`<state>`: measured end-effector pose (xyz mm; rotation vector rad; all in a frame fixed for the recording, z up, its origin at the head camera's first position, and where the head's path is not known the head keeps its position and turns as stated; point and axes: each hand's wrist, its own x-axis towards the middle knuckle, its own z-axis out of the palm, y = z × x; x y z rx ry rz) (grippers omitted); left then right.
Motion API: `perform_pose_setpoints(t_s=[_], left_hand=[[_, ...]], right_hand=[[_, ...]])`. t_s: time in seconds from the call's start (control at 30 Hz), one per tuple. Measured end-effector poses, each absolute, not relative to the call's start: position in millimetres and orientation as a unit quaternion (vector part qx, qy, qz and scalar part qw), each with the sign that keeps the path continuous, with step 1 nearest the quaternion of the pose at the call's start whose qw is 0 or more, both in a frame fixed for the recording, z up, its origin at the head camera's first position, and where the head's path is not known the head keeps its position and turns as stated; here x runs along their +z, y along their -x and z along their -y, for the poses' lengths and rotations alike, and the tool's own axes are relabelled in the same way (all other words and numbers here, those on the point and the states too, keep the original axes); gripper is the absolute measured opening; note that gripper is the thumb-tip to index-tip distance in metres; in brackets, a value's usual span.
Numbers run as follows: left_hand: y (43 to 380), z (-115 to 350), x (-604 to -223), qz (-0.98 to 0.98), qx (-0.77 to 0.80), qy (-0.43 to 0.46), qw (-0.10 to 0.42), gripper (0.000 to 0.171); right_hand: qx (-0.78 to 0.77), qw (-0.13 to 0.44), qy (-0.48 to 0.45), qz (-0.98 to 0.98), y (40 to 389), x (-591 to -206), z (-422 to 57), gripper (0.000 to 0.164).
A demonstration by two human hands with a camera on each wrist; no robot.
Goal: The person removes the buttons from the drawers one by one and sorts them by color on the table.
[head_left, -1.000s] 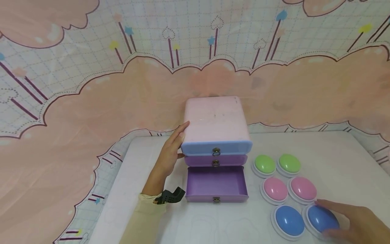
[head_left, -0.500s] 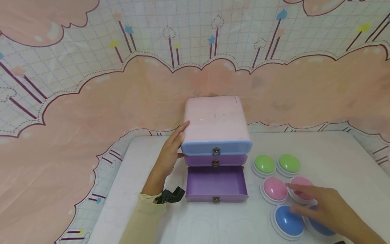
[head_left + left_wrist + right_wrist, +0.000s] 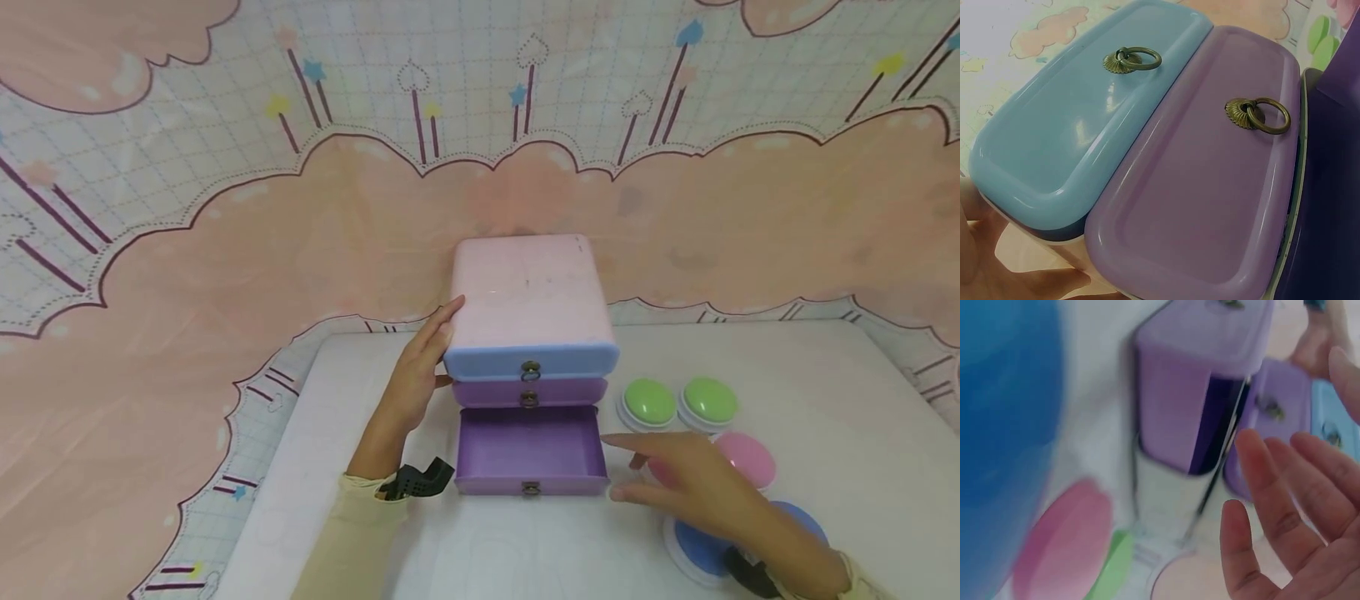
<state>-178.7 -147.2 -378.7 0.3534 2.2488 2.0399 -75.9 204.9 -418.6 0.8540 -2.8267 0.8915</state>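
Note:
A small chest of drawers with a pink top stands at the back of the table. Its light blue top drawer and purple middle drawer are closed, each with a brass ring pull. The purple bottom drawer is pulled out, and nothing shows inside it in the head view. My left hand rests against the chest's left side, fingers extended. Beside the pulled-out drawer's right wall hovers my right hand, fingers extended and holding nothing. In the right wrist view its fingers are spread apart.
Right of the chest are two green domed buttons with white bases. Pink domed buttons and blue domed buttons sit nearer, partly hidden by my right hand and forearm. A patterned cloth hangs behind the table.
My right hand has moved left and away from the blue buttons, over the pink ones, to the drawer's right side. The left hand stays on the chest.

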Motion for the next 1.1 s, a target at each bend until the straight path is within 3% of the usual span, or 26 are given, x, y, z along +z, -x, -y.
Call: perform_pose_setpoints(t_s=[0.17,0.47,0.7,1.1], left_hand=[[178.0,146.2,-377.5,-0.733,0.67,-0.113,0.042,0.045],[177.8,144.7,-375.8,-0.73,0.673,-0.108,0.041,0.046],[177.9,143.6,-375.0,-0.735,0.669,-0.107,0.041,0.046],[178.2,145.8,-376.2,-0.735,0.668,-0.109,0.041,0.046]], right_hand=[[0.288,0.0,-0.29,0.913,82.8,-413.5,-181.8,0.056],[0.28,0.049,-0.334,0.899,94.6,-426.9,-157.7,0.046],[0.309,0.017,-0.325,0.894,98.3,-434.0,-150.7,0.041],[0.332,-0.034,-0.323,0.886,100.7,-434.9,-144.5,0.012]])
